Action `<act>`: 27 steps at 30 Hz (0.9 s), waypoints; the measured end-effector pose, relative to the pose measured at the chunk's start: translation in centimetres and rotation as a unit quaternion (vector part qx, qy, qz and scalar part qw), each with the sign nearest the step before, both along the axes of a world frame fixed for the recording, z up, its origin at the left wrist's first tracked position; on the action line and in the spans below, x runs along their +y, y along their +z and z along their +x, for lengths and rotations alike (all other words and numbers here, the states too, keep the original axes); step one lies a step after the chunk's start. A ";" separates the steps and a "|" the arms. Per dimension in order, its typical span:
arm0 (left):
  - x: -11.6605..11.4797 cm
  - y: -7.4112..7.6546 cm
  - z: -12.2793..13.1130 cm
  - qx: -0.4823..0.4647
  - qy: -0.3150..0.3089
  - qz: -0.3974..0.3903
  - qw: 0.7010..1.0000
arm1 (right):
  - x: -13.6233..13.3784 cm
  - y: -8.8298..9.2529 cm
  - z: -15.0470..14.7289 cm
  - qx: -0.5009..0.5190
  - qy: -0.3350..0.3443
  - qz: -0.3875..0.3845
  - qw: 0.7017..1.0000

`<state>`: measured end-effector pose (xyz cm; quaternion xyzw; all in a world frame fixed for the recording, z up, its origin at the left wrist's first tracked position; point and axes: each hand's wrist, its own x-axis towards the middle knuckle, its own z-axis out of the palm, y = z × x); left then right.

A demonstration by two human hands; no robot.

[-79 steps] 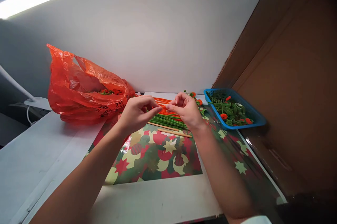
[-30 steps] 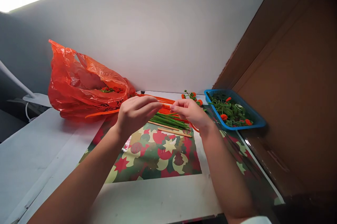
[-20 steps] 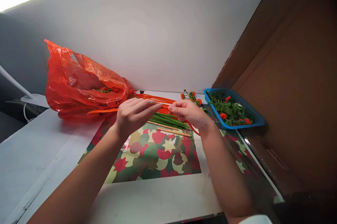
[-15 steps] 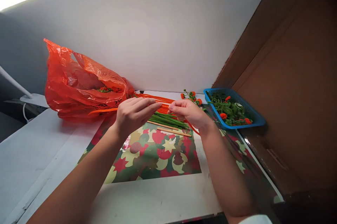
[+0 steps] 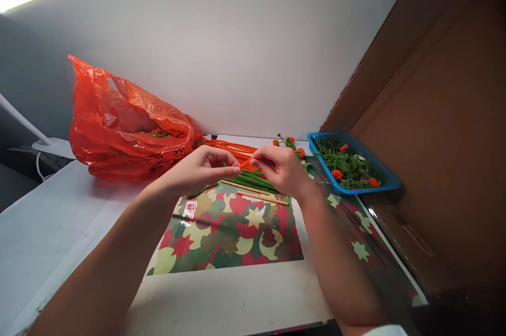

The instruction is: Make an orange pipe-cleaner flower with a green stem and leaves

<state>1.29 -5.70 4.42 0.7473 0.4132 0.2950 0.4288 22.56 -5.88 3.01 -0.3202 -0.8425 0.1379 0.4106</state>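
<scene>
An orange pipe cleaner (image 5: 245, 163) spans the small gap between my hands, above the table. My left hand (image 5: 207, 164) pinches one end of it between thumb and fingertips. On the other side, my right hand (image 5: 281, 168) grips it with thumb and forefinger, the other fingers curled. Just behind and below lie a bundle of orange pipe cleaners (image 5: 227, 145) and a bundle of green pipe cleaners (image 5: 256, 180), both partly hidden by my hands. Thin wooden sticks (image 5: 263, 198) rest in front of the green bundle.
A red plastic bag (image 5: 118, 136) with orange flowers and greenery inside stands at the left. At the right, a blue basket (image 5: 336, 187) holds green leaves and orange flower heads. Small orange flowers (image 5: 291, 141) lie beside it. A patterned sheet (image 5: 233, 236) covers part of the table. Brown cardboard (image 5: 435, 115) rises at the right.
My left hand has turned so its thumb and fingers show. The long orange strand that trailed below my right hand is no longer visible; a short orange stretch shows between the fingertips.
</scene>
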 end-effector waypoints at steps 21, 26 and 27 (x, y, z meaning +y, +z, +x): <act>0.3 -2.1 0.8 0.087 0.069 0.630 0.769 | -0.2 1.2 -0.4 0.239 -0.008 -0.380 0.894; 0.1 -1.9 0.7 0.076 0.042 0.663 0.743 | -0.4 1.6 -0.8 0.254 0.010 -0.466 0.848; 0.1 -1.9 0.6 0.076 0.040 0.666 0.741 | -0.4 1.7 -0.8 0.257 0.013 -0.477 0.841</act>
